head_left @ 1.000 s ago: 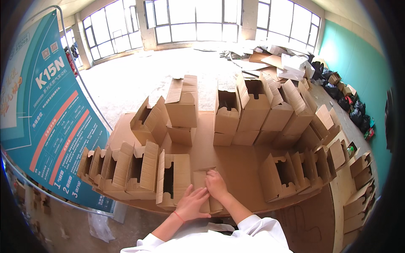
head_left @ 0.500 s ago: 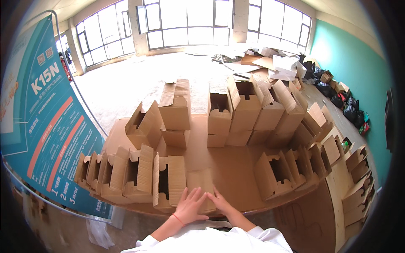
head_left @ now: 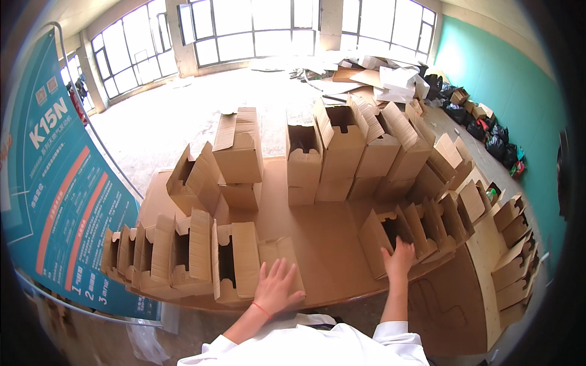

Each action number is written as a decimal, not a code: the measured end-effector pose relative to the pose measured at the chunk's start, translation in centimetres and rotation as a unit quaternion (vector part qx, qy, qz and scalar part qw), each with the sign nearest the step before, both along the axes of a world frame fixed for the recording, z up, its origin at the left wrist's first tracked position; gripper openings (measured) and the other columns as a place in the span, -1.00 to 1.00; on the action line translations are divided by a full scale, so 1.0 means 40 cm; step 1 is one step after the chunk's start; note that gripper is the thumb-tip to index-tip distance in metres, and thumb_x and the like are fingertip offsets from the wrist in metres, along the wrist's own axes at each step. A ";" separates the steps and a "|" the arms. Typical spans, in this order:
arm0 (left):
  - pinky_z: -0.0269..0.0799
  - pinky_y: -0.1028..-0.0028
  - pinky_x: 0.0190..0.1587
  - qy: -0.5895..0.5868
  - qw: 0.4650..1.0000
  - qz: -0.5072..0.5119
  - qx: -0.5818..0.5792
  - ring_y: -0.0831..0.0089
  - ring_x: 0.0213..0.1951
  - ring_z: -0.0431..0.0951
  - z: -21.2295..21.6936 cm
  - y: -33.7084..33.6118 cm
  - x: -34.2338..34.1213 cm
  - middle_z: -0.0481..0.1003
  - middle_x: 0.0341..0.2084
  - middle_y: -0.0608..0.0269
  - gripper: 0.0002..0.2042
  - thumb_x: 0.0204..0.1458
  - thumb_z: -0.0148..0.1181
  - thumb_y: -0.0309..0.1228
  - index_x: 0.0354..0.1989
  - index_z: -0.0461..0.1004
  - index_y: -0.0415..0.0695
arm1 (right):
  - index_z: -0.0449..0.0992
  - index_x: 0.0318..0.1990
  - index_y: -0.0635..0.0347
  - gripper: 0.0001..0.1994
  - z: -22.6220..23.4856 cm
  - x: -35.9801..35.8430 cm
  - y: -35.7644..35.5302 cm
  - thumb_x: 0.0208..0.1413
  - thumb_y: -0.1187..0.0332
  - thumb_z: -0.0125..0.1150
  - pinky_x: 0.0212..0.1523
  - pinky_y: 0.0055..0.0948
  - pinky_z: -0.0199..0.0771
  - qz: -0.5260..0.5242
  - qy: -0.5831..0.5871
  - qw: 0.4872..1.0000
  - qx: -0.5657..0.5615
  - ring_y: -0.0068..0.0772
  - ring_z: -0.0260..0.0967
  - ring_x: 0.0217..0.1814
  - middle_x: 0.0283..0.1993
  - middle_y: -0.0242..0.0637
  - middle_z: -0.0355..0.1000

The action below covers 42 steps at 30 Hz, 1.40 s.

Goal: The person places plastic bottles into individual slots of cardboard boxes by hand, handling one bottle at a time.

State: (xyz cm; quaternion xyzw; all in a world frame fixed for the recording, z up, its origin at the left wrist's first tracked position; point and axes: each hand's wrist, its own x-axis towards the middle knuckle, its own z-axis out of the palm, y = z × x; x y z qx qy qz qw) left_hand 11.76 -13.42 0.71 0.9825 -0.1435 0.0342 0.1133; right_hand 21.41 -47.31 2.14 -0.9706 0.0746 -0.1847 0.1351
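Observation:
My left hand [head_left: 278, 288] lies with its fingers spread on a flat piece of brown cardboard [head_left: 282, 250] at the table's near edge. Just left of it stands an open-topped cardboard box [head_left: 247, 256] with its flap raised. My right hand [head_left: 400, 259] reaches to the near side of another open cardboard box [head_left: 372, 247] on the right. Its thumb and fingers are apart at that box's front edge, and the fingertips are partly lost against the cardboard.
More open boxes [head_left: 146, 259] line the near left edge, and stacked boxes [head_left: 336, 152] stand at the back. Others [head_left: 513, 268] sit along a board on the right. A teal banner [head_left: 67, 201] flanks the left side. Scrap cardboard and black bags [head_left: 494, 143] lie by the wall.
My right hand has left its place beside my left hand and moved right to the open box. My left hand stays on the flat cardboard. The whole view has shifted slightly.

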 end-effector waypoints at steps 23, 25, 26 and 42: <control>-0.13 -0.31 0.26 0.040 0.962 -0.034 -0.269 -0.26 0.35 -0.06 -0.008 -0.080 0.075 -0.24 0.34 -0.42 -0.23 0.04 0.17 -0.04 0.42 -0.03 0.16 | 0.44 -0.14 0.29 -0.69 -0.029 -0.135 0.369 0.05 0.25 0.19 -0.15 -0.10 0.44 0.427 0.155 0.860 0.233 0.04 0.43 -0.11 -0.20 0.07 0.47; -0.07 -0.23 0.26 0.019 0.958 -0.014 -0.285 -0.16 0.31 0.08 -0.017 -0.083 0.081 -0.03 0.29 -0.36 -0.43 0.06 0.16 -0.18 0.26 0.24 0.01 | 0.43 -0.04 0.28 -0.62 -0.033 -0.161 0.375 0.04 0.24 0.22 -0.12 -0.15 0.45 0.450 0.134 0.861 0.197 -0.01 0.43 -0.08 -0.17 0.01 0.47; -0.03 -0.18 0.27 -0.007 0.951 -0.001 -0.309 -0.11 0.27 0.19 -0.041 -0.081 0.087 0.15 0.24 -0.30 -0.54 0.07 0.15 -0.25 0.17 0.35 -0.07 | 0.42 0.00 0.27 -0.59 -0.017 -0.178 0.380 0.04 0.24 0.23 -0.12 -0.16 0.45 0.437 0.139 0.873 0.167 -0.03 0.43 -0.07 -0.17 -0.02 0.47; -0.19 0.15 0.41 0.062 0.915 0.034 -0.398 0.18 0.09 0.43 -0.068 -0.075 0.121 0.57 -0.16 0.20 -0.74 0.00 0.12 -0.50 -0.10 0.53 -0.09 | 0.32 0.18 0.36 -0.59 -0.321 0.355 -0.641 0.17 0.44 0.03 0.10 -0.23 0.35 0.011 0.205 0.950 0.236 -0.09 0.36 0.11 0.08 0.01 0.42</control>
